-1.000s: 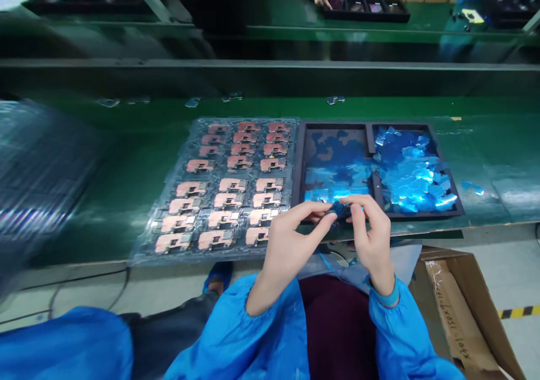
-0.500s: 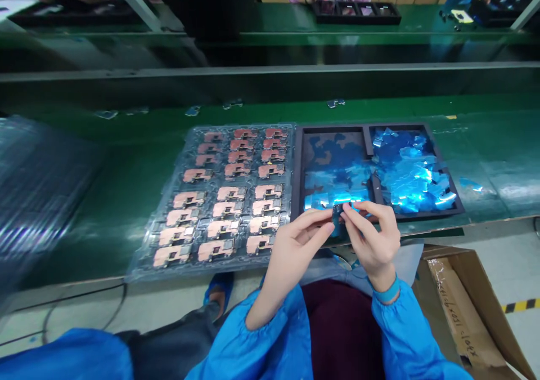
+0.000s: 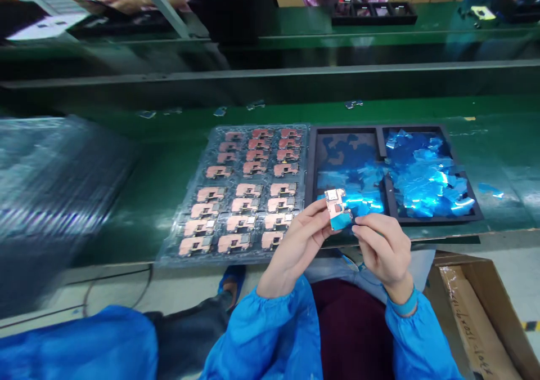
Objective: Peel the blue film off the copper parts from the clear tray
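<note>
A green workbench (image 3: 498, 166) carries a blister tray (image 3: 236, 178) and, seemingly, a foam tray (image 3: 382, 143).

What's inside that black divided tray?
Glossy blue film pieces lie in both compartments of the black divided tray; dark floor shows at left, hidden beneath the right heap.

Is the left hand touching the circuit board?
Touching: the head view shows the left hand with its fingers pressed against the left edge of the circuit board, holding it up.
</note>
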`<state>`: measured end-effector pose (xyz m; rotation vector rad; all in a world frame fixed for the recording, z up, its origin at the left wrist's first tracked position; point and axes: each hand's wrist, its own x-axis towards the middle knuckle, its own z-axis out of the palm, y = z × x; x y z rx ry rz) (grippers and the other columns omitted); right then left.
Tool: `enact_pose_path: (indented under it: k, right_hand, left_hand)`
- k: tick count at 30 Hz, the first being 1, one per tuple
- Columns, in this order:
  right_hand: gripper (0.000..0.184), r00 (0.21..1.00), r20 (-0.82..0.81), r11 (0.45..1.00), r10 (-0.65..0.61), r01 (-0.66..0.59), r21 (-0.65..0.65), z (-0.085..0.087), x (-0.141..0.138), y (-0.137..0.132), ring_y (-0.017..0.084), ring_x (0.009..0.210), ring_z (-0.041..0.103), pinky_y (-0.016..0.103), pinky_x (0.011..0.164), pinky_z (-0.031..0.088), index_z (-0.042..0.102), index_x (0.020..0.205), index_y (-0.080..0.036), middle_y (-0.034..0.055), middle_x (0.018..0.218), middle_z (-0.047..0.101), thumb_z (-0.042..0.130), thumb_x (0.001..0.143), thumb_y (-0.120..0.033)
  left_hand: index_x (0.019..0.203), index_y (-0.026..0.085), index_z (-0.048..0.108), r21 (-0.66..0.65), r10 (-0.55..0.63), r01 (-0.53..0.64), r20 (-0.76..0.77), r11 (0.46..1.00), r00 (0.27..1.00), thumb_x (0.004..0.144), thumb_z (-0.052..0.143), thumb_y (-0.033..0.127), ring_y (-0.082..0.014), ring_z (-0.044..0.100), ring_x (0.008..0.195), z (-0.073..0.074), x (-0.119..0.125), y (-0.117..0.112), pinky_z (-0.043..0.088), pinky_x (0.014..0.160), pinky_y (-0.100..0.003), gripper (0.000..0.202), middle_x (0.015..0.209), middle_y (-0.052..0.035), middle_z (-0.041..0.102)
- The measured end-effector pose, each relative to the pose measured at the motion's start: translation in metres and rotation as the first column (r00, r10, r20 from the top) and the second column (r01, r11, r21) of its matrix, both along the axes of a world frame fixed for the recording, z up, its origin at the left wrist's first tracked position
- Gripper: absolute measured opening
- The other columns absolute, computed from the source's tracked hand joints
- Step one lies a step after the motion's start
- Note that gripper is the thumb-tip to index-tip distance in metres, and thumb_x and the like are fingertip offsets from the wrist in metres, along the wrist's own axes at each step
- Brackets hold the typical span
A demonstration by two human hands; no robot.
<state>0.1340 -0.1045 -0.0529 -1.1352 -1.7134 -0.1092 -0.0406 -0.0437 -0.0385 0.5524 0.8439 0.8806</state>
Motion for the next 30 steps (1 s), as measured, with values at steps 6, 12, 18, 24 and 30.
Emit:
enact_pose_path:
  k: [6, 12, 18, 24, 30]
  right_hand:
    - [0.029, 0.993, -0.121, 0.999, -0.015, 0.009, -0.045, -0.009, -0.004, -0.001, 0.022, 0.087, 0.080, 0.039, 0.076, 0.067, 0.070, 0.118, -0.026, 0.0056, 0.096, 0.081, 0.062, 0.100, -0.005]
    - [0.015, 0.917, -0.318, 0.970, -0.240, 0.243, -0.030, -0.015, -0.007, 0.013, 0.020, 0.080, 0.075, 0.035, 0.069, 0.063, 0.069, 0.108, -0.024, 0.0044, 0.090, 0.075, 0.064, 0.102, -0.011]
    - [0.026, 0.925, -0.077, 0.875, -0.372, 0.321, -0.363, -0.015, 0.001, 0.047, 0.025, 0.096, 0.077, 0.042, 0.087, 0.064, 0.074, 0.121, -0.018, 0.0159, 0.118, 0.080, 0.053, 0.111, -0.029]
    - [0.031, 0.933, -0.318, 0.861, -0.168, -0.018, -0.507, -0.002, -0.020, 0.043, 0.017, 0.079, 0.070, 0.031, 0.068, 0.060, 0.073, 0.128, -0.021, 0.0112, 0.121, 0.077, 0.068, 0.102, -0.037]
    - [0.023, 0.737, -0.654, 0.726, -0.169, -0.356, -0.588, -0.003, -0.029, 0.039, 0.009, 0.057, 0.056, 0.022, 0.049, 0.045, 0.073, 0.090, -0.020, 0.0006, 0.089, 0.075, 0.077, 0.092, -0.043]
  left_hand:
    - [0.110, 0.017, 0.083, -0.003, 0.131, -0.131, 0.004, 0.991, 0.991, 0.086, 0.089, 0.024, -0.0157, 0.074, 0.093, -0.004, 0.000, 0.005, 0.062, 0.079, -0.022, 0.025, 0.116, -0.0066, 0.082]
    - [0.109, 0.017, 0.082, 0.035, 0.283, -0.283, 0.005, 0.958, 0.959, 0.083, 0.091, 0.024, -0.0181, 0.077, 0.101, -0.009, -0.001, 0.007, 0.063, 0.086, -0.024, 0.028, 0.116, -0.0068, 0.082]
    - [0.114, 0.019, 0.081, 0.177, 0.328, -0.307, -0.106, 0.935, 0.939, 0.082, 0.092, 0.028, -0.0207, 0.078, 0.101, -0.011, -0.002, 0.002, 0.064, 0.082, -0.027, 0.035, 0.114, -0.0078, 0.083]
    - [0.115, 0.020, 0.082, 0.383, 0.314, -0.172, -0.345, 0.908, 0.885, 0.086, 0.088, 0.032, -0.0232, 0.078, 0.101, -0.014, -0.001, -0.006, 0.066, 0.092, -0.035, 0.032, 0.109, -0.0084, 0.082]
    - [0.107, 0.023, 0.087, 0.553, 0.326, -0.013, -0.473, 0.833, 0.819, 0.092, 0.080, 0.030, -0.0207, 0.076, 0.090, -0.012, -0.002, -0.011, 0.065, 0.088, -0.032, 0.018, 0.097, -0.0053, 0.077]
